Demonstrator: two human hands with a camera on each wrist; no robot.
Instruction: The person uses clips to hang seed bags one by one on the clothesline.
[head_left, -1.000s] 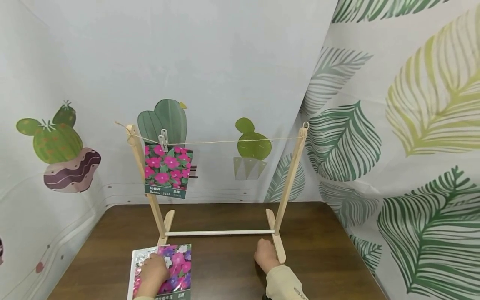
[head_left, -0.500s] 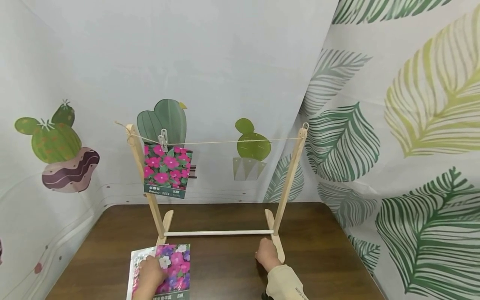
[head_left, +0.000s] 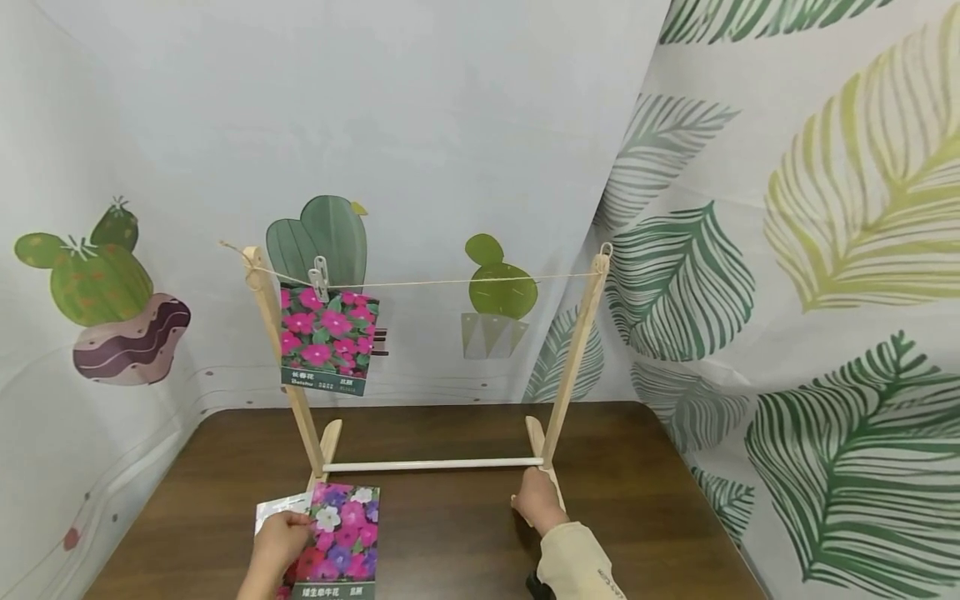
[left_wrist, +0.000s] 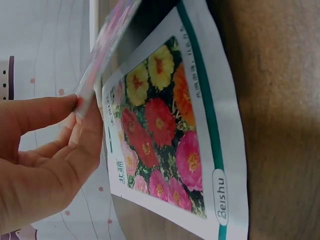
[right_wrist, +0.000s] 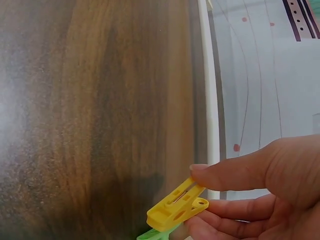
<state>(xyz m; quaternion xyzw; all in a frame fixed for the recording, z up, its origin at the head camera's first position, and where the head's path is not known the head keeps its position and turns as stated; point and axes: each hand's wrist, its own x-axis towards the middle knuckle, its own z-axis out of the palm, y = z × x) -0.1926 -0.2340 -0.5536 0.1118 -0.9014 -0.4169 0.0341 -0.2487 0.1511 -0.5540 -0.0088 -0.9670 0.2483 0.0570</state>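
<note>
My left hand (head_left: 276, 546) pinches the left edge of a flower seed packet (head_left: 347, 529) with pink, purple and white blooms. In the left wrist view this packet is tilted up, thumb and fingers at its edge. Beneath it lies a white-bordered seed packet (left_wrist: 160, 125) with red, yellow and pink flowers. By the rack's right foot, my right hand (head_left: 538, 500) holds a yellow clothespin (right_wrist: 175, 205) between thumb and fingers. Below that clothespin, part of a green clothespin (right_wrist: 156, 235) shows at the bottom edge of the right wrist view.
A wooden rack (head_left: 573, 367) with a string (head_left: 450, 282) across its top stands on the brown table (head_left: 442, 533). A pink flower packet (head_left: 326, 342) hangs at the string's left, held by a pale clothespin (head_left: 319, 279). A white rod (head_left: 435, 465) joins the rack's feet.
My left hand has shifted from lying over the packets to pinching the upper packet's edge, which is now raised. My right hand has moved slightly up along the rack's foot.
</note>
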